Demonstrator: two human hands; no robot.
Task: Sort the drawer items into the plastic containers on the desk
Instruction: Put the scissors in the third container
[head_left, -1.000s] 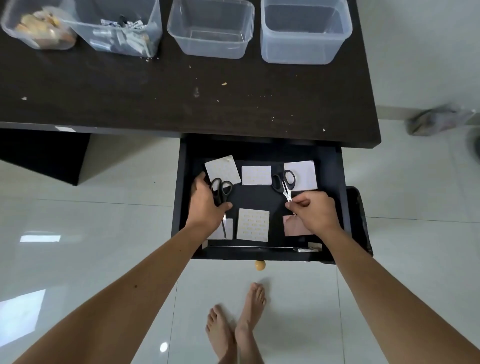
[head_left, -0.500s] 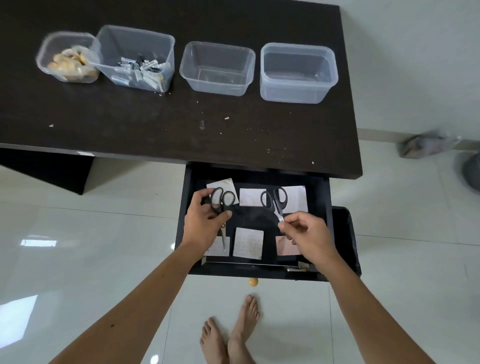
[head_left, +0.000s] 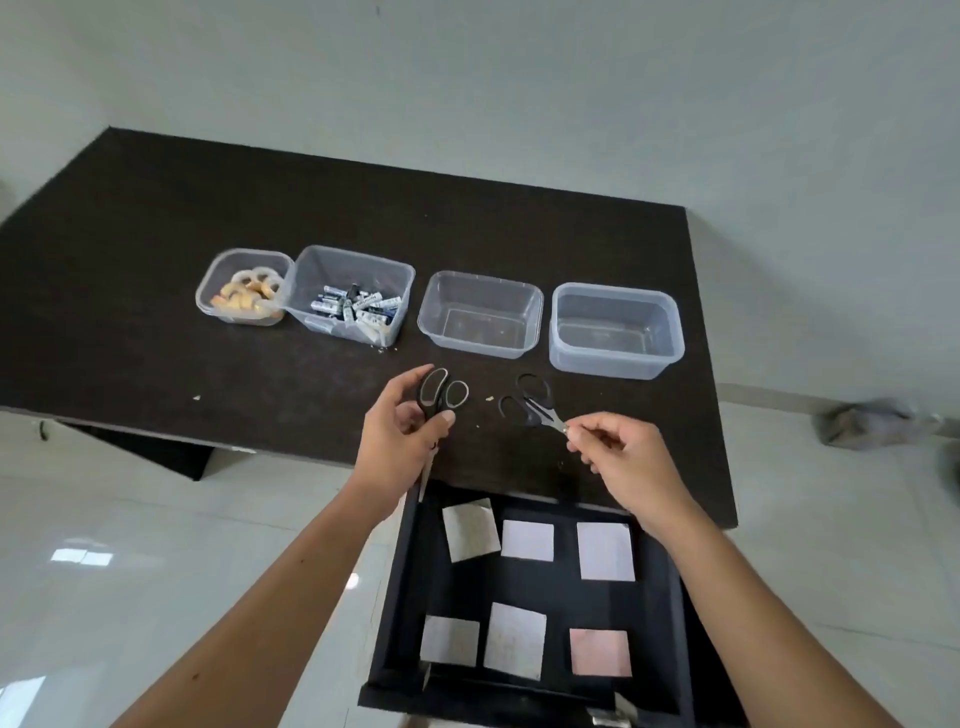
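Observation:
My left hand (head_left: 402, 441) grips black-and-grey scissors (head_left: 441, 397) near the pivot, handles up, blades pointing down toward the drawer. My right hand (head_left: 621, 452) pinches the blade tip of smaller black scissors (head_left: 530, 405), handles hanging away to the left. Both pairs hover above the dark desk (head_left: 156, 234), short of the containers. The open black drawer (head_left: 670, 597) below holds several square paper pads (head_left: 527, 540). Two empty clear containers (head_left: 480, 314) (head_left: 615, 330) stand just beyond the scissors.
At the left of the row, a small container (head_left: 244, 286) holds tape rolls and a taller one (head_left: 353, 293) holds batteries. Crumbs dot the desk. A grey crumpled cloth (head_left: 872, 421) lies on the tiled floor at right.
Both hands lifted their scissors out of the drawer and up over the desk toward the containers. The view tilted up, showing the whole desk and wall.

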